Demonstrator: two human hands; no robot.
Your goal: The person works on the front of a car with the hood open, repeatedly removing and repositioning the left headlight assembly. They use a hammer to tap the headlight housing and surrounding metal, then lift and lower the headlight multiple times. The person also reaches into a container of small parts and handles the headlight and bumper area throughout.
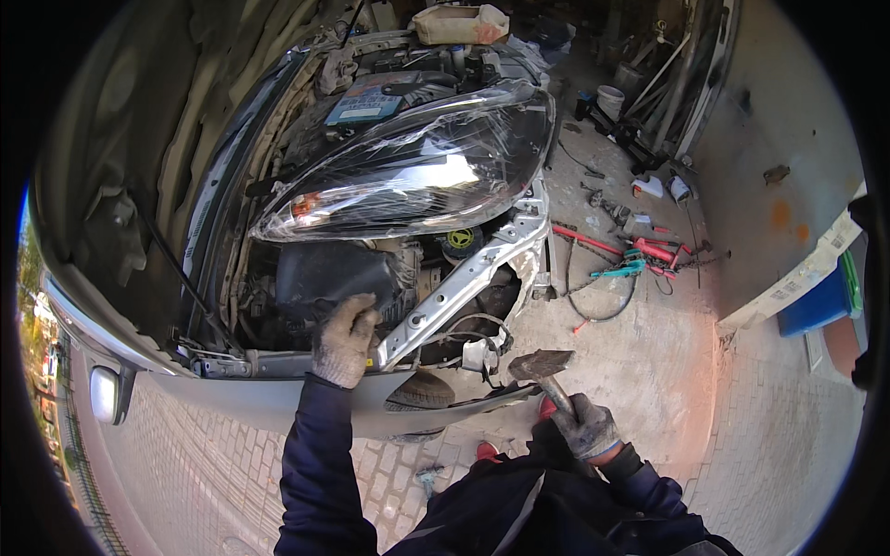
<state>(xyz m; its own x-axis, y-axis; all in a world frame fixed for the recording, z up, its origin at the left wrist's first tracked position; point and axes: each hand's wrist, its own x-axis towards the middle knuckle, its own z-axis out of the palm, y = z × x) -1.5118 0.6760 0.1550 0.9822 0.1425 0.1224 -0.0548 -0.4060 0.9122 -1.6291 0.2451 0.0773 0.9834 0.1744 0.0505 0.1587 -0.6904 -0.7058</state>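
My left hand [345, 343], in a knitted work glove, is over the fender's inner edge beside a black plastic cover [334, 273] in the engine bay. Its fingers are curled together, and what they hold, if anything, is hidden. My right hand [591, 427], gloved too, is closed around the handle of a hammer [542, 367], whose worn metal head points up in front of the car's corner. A headlight [417, 167] wrapped in clear film lies across the engine bay, beyond both hands. Between them runs a bare silver metal front beam [468, 287].
A car battery [366, 104] and a beige container [461, 24] are farther back. The raised hood [120, 120] covers the left. Red-handled tools [656, 250], a chain and cables lie on the concrete floor at right. A tire [422, 391] shows behind the fender [371, 394].
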